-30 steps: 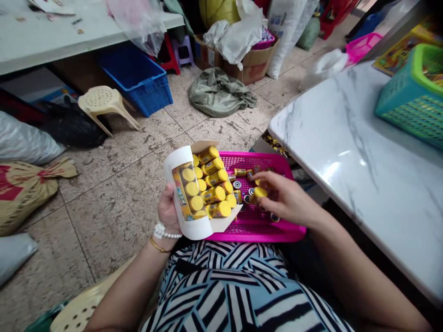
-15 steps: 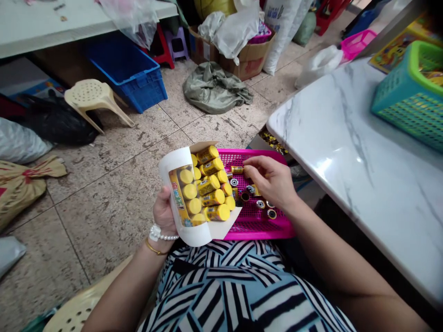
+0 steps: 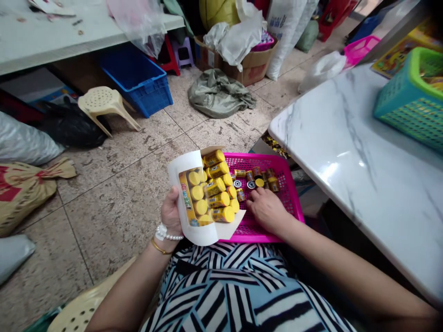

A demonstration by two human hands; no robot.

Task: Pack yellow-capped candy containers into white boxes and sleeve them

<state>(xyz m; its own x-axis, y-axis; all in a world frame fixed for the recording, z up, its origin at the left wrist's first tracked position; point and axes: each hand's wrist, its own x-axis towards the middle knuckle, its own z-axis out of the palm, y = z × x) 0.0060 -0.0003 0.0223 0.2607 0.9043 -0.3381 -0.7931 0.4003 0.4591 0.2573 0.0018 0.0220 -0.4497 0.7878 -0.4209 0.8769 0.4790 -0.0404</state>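
Observation:
My left hand (image 3: 172, 213) grips the outer side of an open cardboard box (image 3: 175, 184), which lies tilted over the left part of a pink basket (image 3: 298, 208) on my lap. Rows of small yellow-capped tubs (image 3: 215, 186) fill the box, some seen through its front window. My right hand (image 3: 266, 208) reaches down into the basket, its fingers bent among loose small tubs (image 3: 273, 184). Its fingertips are partly hidden, so what they hold, if anything, does not show. One loose tub has a yellow lid (image 3: 259, 183); others show dark or silvery ends.
A marble-patterned table (image 3: 363, 138) stands close on my right, bearing a teal and green basket (image 3: 404, 110). On the floor ahead are a cream stool (image 3: 102, 99), a blue crate (image 3: 148, 92), a grey-green sack (image 3: 219, 97) and a cardboard carton (image 3: 256, 64).
My right hand has moved down and nearer to me within the pink basket, from the tubs at its far side. Loose tubs there lie differently. My left hand still holds the box.

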